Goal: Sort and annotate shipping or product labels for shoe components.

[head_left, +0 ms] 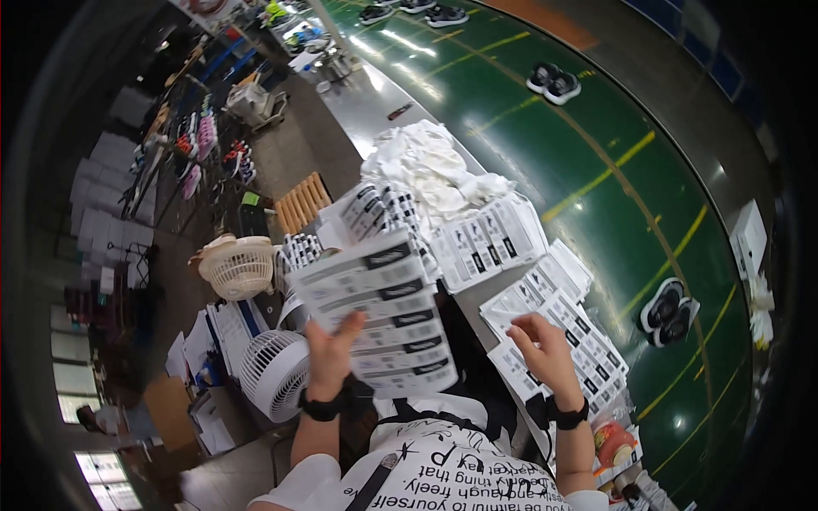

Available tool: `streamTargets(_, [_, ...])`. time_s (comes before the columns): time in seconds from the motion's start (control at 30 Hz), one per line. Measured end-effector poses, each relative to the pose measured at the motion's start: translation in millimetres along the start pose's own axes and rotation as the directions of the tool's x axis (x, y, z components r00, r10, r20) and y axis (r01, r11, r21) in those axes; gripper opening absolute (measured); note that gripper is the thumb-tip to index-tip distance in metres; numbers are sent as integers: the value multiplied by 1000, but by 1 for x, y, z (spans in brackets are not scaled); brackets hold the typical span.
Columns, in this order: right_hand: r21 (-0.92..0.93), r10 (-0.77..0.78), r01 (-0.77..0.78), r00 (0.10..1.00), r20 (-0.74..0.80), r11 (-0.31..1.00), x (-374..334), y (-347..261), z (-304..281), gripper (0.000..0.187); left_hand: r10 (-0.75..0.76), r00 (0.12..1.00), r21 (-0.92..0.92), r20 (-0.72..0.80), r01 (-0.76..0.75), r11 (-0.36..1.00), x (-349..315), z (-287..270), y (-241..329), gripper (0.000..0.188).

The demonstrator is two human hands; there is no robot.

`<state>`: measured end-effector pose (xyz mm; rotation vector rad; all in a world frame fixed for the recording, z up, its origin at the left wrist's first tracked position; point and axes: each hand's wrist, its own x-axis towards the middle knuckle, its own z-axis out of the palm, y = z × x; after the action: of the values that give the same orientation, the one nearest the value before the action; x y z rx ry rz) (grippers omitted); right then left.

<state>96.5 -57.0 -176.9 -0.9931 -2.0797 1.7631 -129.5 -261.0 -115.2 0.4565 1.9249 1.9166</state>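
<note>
My left hand [333, 351] is closed on the edge of a white label sheet [394, 319] printed with rows of black and grey labels. The sheet is lifted, tilted, in front of my body. My right hand [543, 349] hovers over the label sheets [588, 345] fanned out on the table to the right. Its fingers are bent and a little apart, and I see nothing between them. Just beyond lies a thick stack of label sheets [487, 241]. Rolled or curled printed sheets [362, 213] stand behind the lifted sheet and are partly hidden by it.
Crumpled white cloth or tissue [426, 166] is heaped on the metal table [375, 98]. A white fan [274, 375] and a beige fan [239, 266] stand at left. Pairs of dark shoes [555, 83] sit on the green floor [588, 179]. A red item in clear plastic [615, 444] lies near my right forearm.
</note>
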Motion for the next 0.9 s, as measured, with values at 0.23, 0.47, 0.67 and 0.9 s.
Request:
streamTargets(0.23, [-290,-432,640,724,538,712,174,-116,236,26,225,644,27,-731,-302,953,-53,-170,74,29])
streamTargets(0.47, [-557,-147,785,605,782,272,262,-33,361,30,147,296,28,-944,-370,929,-115,-191,29,27])
streamTargets(0.67, [-617,-84,738,657,749,274,280,-40,386,20,129,185,37,-974,-434,900,-128,-197,18,26])
streamTargets(0.9, [-645,-73,734,670,739,212,295,-53,374,32,111,267,9,-957,-357,934,-110,-192,23,26])
